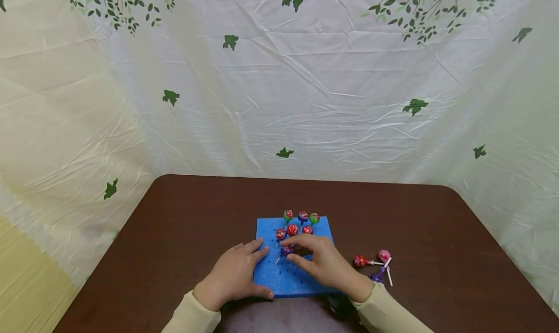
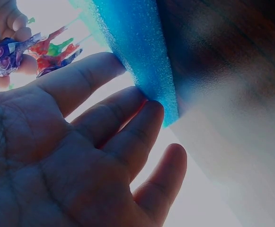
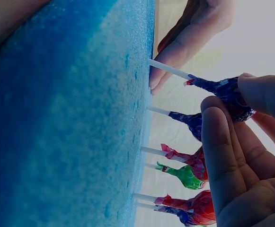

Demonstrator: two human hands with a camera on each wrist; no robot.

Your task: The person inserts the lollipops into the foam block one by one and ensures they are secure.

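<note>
My right hand [image 1: 323, 265] pinches a purple lollipop [image 1: 286, 251] by its wrapped head, stick tip at a hole mid-board in the blue foam board [image 1: 279, 279], near the table's [image 1: 174, 216] front edge. Left hand [image 1: 233, 274] spread flat, fingers pressing the board's left edge. Judged step: seating the stick; next calls for a straight push along the hole. Six lollipops [image 1: 301, 224] crowd the far rows; three spares [image 1: 375, 265] lie right of the board. Front rows open
</note>
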